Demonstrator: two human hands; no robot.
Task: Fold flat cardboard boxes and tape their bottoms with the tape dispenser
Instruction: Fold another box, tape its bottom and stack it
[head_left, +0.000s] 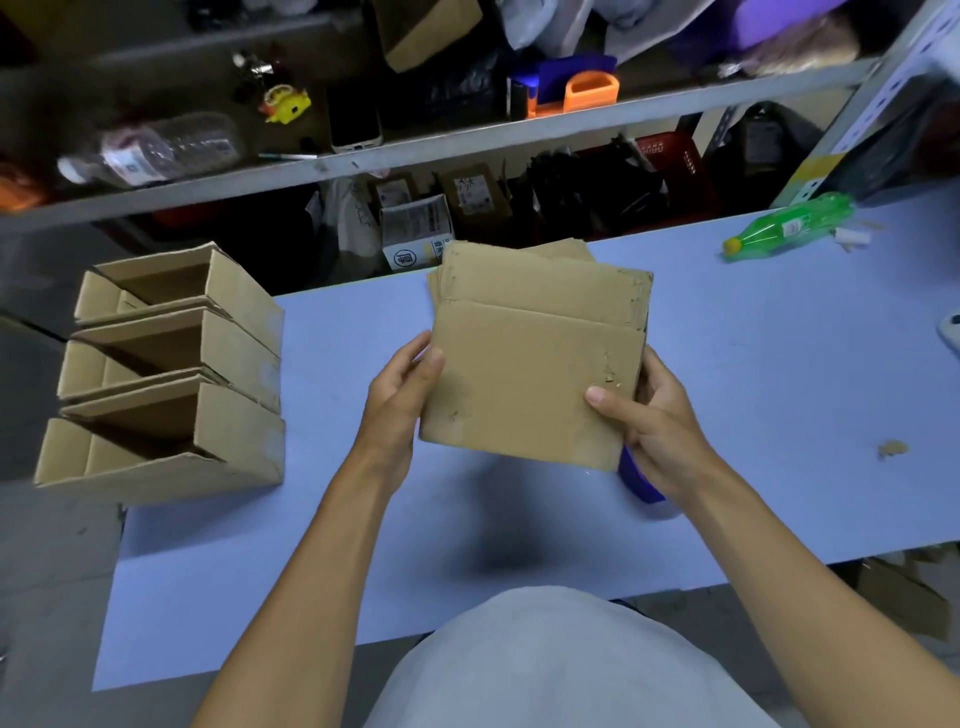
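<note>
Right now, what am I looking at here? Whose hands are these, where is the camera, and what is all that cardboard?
There is no machine: a person wears a camera on the head, looking down at their own arms. The left hand and right hand each grip a side of a flat cardboard box, still unfolded, above a pale blue table. Behind it lies a small stack of flat boxes. At the left stand three folded boxes, open-topped. A green bottle lies on the far right. A blue object peeks out under the right hand; I cannot tell what it is.
</note>
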